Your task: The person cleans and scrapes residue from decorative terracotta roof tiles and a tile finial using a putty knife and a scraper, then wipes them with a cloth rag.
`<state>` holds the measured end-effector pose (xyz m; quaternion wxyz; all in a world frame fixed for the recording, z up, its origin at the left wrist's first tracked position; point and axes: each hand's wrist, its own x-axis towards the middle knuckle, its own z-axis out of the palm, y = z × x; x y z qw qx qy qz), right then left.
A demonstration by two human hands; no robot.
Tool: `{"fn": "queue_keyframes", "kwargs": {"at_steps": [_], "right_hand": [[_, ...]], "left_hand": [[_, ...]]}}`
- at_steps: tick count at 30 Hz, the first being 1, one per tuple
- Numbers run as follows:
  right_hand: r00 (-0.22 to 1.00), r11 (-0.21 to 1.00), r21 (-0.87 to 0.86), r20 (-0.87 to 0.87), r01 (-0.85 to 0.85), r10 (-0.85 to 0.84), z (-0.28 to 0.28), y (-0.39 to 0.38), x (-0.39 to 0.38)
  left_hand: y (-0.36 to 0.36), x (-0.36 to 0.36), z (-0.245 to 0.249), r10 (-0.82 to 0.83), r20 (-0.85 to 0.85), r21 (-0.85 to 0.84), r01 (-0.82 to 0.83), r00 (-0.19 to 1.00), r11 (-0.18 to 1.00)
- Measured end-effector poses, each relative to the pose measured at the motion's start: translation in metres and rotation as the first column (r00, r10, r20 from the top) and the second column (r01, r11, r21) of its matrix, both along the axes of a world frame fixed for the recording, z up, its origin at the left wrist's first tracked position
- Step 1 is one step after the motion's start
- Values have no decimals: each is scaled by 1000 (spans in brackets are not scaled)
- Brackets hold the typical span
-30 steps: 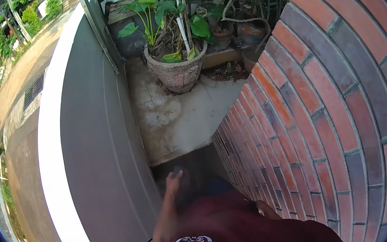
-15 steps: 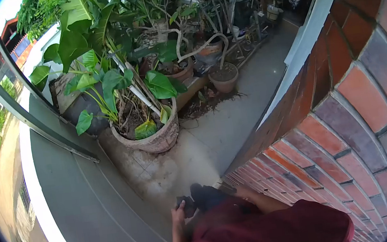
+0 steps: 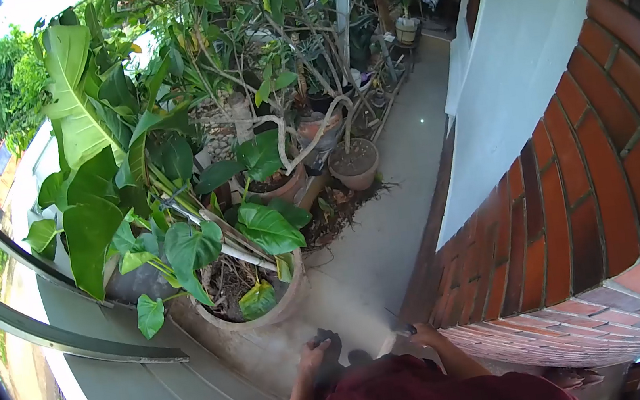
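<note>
My left hand is low in the view, closed around a small dark lumpy object whose kind I cannot make out. On the other side, by the brick wall, my right hand is closed on the dark handle of a thin, pointed tool, its tip angled up and left over the walkway. The exact kind of tool is too small to tell. Just ahead of both hands stands a large round plant pot with a broad-leaved plant growing in it.
A brick wall and a white wall run along the right. At left is a low grey wall with a metal rail. A smaller pot and spilled soil lie along the concrete walkway.
The view has tilted up and shifted, showing more of the plants and the white wall. My right hand's tool now shows clearly. The dark object remains in my left hand.
</note>
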<state>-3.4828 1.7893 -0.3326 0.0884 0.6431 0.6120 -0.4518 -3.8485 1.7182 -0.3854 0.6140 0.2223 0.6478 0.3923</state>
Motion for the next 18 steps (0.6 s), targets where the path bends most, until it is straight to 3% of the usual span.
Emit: {"fn": "queue_keyframes", "kwargs": {"at_steps": [2, 3, 5, 8, 11, 14, 16, 18], "right_hand": [[989, 984, 175, 142, 25, -50, -27, -9, 6], [978, 979, 176, 163, 102, -131, -38, -13, 7], [935, 949, 186, 202, 255, -291, -51, -7, 3], [876, 891, 12, 178, 453, -448, -15, 11, -14], [871, 865, 335, 194, 373, -451, -36, 19, -9], [867, 844, 246, 31, 476, -498, -36, 48, 2], [881, 796, 428, 2, 428, -474, -27, 62, 4], [862, 759, 442, -70, 477, -501, -20, 86, 8]], "left_hand": [[43, -4, 70, -142, 24, -13, 142, 990, 990], [62, -7, 98, -212, 34, -17, 213, 977, 977], [101, -17, 114, -316, 54, 15, 315, 947, 949], [141, -23, 113, -363, 61, 46, 361, 930, 931], [176, -18, 118, -336, 83, 96, 328, 938, 940], [209, -5, 84, -343, 132, 75, 335, 930, 939], [231, 12, 78, -344, 177, 110, 328, 922, 938], [257, 33, 63, -365, 212, 151, 339, 907, 929]]}}
